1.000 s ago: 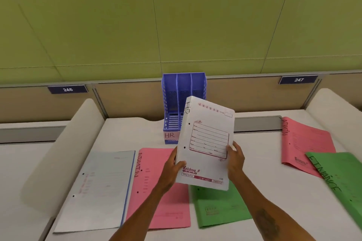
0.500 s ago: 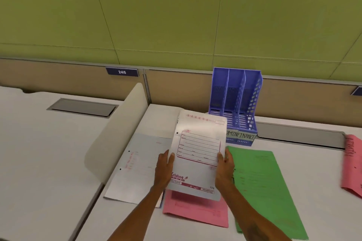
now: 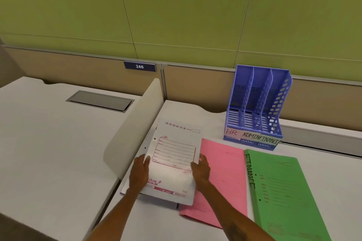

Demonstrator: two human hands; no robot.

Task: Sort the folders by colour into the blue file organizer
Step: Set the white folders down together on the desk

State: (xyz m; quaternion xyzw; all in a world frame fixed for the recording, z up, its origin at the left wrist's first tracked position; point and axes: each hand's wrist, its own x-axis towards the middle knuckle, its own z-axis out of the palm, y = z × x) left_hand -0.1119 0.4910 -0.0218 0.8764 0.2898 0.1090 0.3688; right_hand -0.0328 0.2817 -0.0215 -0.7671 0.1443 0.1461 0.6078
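A white folder (image 3: 172,162) with red print lies low over the desk's left side, on top of another white folder whose edge (image 3: 125,190) shows beneath it. My left hand (image 3: 140,172) grips its left edge and my right hand (image 3: 200,168) grips its right edge. A pink folder (image 3: 221,178) lies flat just to the right, and a green folder (image 3: 284,191) marked FINANCE lies beyond that. The blue file organizer (image 3: 256,107) stands at the back right, its three slots labelled HR, ADMIN and FINANCE, with no folders in them.
A rounded white divider (image 3: 133,129) stands along the desk's left edge, close to my left hand. Beyond it is a neighbouring desk (image 3: 49,143) with a grey cable hatch (image 3: 100,100). A green partition wall (image 3: 176,15) runs behind, with a 246 plate (image 3: 139,66).
Both hands have brought the white folder from upright in front of the organizer down and left onto the other white folder. The view has swung left, so the organizer now sits at the right.
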